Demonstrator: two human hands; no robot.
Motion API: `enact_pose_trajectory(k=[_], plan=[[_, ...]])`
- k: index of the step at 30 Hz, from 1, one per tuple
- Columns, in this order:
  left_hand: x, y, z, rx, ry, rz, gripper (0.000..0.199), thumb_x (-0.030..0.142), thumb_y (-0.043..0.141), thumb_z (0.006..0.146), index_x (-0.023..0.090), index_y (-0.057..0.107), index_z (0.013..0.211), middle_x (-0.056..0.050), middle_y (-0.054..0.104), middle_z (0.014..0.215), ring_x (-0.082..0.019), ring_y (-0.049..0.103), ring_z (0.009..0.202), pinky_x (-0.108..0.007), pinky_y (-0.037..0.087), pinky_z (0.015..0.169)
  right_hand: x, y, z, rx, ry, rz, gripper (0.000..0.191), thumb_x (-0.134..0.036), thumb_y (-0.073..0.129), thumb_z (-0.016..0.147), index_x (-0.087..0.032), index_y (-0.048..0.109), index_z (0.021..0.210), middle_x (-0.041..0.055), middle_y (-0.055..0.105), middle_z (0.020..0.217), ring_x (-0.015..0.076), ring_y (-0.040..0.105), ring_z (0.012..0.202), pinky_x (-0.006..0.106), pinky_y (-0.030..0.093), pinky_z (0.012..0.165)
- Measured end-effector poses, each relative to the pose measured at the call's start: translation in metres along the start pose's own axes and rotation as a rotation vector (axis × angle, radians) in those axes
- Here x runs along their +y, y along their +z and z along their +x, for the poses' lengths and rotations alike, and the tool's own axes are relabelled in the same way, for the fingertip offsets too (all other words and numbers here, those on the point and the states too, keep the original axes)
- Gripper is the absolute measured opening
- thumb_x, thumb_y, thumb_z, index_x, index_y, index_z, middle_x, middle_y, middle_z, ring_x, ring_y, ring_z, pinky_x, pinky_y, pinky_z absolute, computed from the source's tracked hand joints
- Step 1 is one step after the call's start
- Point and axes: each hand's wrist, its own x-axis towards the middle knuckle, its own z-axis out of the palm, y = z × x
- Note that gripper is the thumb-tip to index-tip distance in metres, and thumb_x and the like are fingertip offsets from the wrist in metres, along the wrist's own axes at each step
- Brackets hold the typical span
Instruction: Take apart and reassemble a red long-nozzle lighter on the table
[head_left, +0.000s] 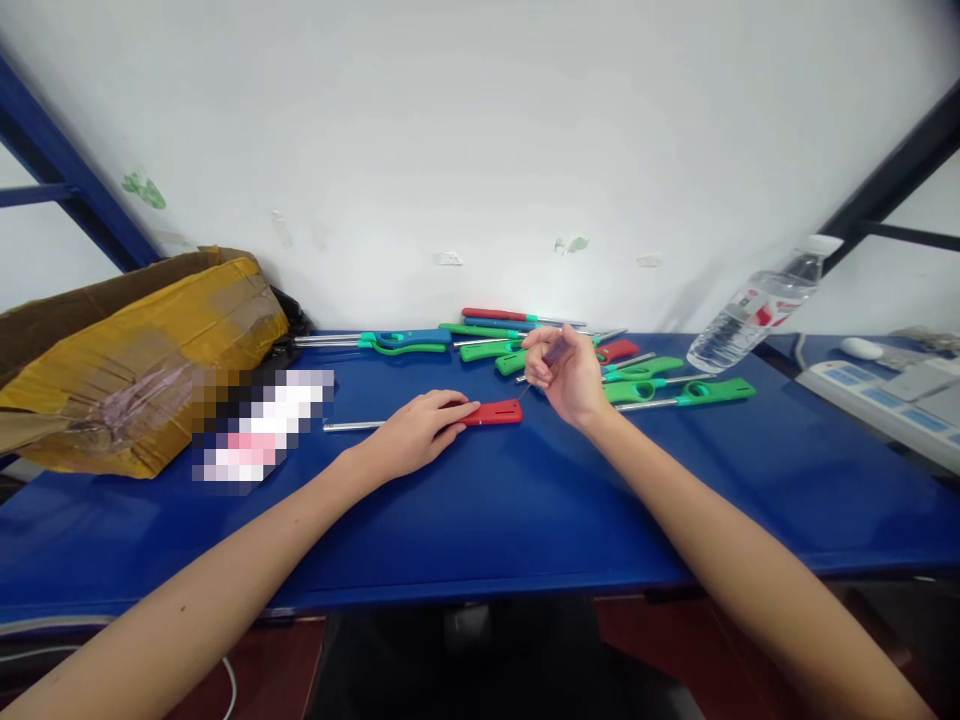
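Note:
A red long-nosed lighter [493,412] lies flat on the blue table, its silver tube [352,427] pointing left. My left hand [416,430] is closed over the middle of it, with thumb and fingers on the red handle. Beyond the handle's right end, my right hand [566,375] is raised, its fingers curled around a thin tool. Only the tool's slim shaft [523,392] shows clearly, slanting down to the handle's end; its grip is mostly hidden, so its exact kind is unclear. Several green lighters [716,392] lie close behind and right of my right hand.
Near the wall lie a blue-and-green pair of lighters [409,341] and a red lighter [495,314]. A taped cardboard box [150,370] stands left, beside a blurred-out patch. At right, a water bottle [761,310] leans tilted near a white power strip [892,400].

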Motion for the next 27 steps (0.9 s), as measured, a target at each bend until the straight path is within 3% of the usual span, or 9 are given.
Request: enact_pose_trajectory(k=[7, 17, 20, 24, 27], plan=[[0.001, 0.001, 0.001, 0.009, -0.007, 0.003, 0.040, 0.026, 0.043, 0.099, 0.025, 0.054, 0.138, -0.010, 0.056, 0.134, -0.025, 0.054, 0.120, -0.043, 0.045, 0.104, -0.003, 0.004, -0.002, -0.059, 0.024, -0.009, 0.044, -0.061, 0.055, 0.084, -0.020, 0.065, 0.074, -0.0049, 0.038, 0.046, 0.0075, 0.024, 0.040, 0.022, 0.023, 0.040], [0.002, 0.001, 0.001, 0.002, -0.001, 0.001, 0.040, 0.025, 0.042, 0.100, 0.025, 0.054, 0.138, -0.010, 0.056, 0.134, -0.025, 0.054, 0.120, -0.044, 0.045, 0.104, -0.006, 0.004, -0.001, -0.045, 0.054, -0.038, 0.046, -0.064, 0.055, 0.084, -0.020, 0.064, 0.075, -0.0056, 0.037, 0.047, 0.0077, 0.023, 0.040, 0.023, 0.020, 0.040], [0.003, 0.001, 0.001, 0.005, 0.004, 0.003, 0.040, 0.025, 0.042, 0.100, 0.025, 0.055, 0.138, -0.010, 0.056, 0.134, -0.025, 0.054, 0.119, -0.044, 0.045, 0.103, -0.005, 0.007, -0.003, -0.063, 0.077, -0.019, 0.039, -0.060, 0.061, 0.082, -0.021, 0.061, 0.079, -0.0069, 0.039, 0.048, 0.0071, 0.024, 0.041, 0.022, 0.021, 0.040], [0.003, 0.001, 0.002, 0.022, 0.006, -0.005, 0.039, 0.025, 0.042, 0.100, 0.026, 0.056, 0.136, -0.010, 0.057, 0.131, -0.025, 0.055, 0.116, -0.044, 0.047, 0.101, -0.003, 0.011, -0.004, -0.034, 0.065, -0.019, 0.037, -0.052, 0.074, 0.076, -0.022, 0.053, 0.075, -0.0064, 0.048, 0.058, 0.0081, 0.043, 0.046, 0.021, 0.030, 0.043], [0.003, 0.001, 0.002, 0.027, 0.007, -0.010, 0.039, 0.025, 0.044, 0.099, 0.026, 0.057, 0.136, -0.010, 0.057, 0.130, -0.025, 0.055, 0.116, -0.044, 0.047, 0.101, 0.000, 0.010, -0.003, -0.032, 0.044, -0.072, 0.039, -0.050, 0.080, 0.071, -0.021, 0.054, 0.069, -0.0034, 0.055, 0.067, 0.0127, 0.059, 0.065, 0.024, 0.045, 0.057]])
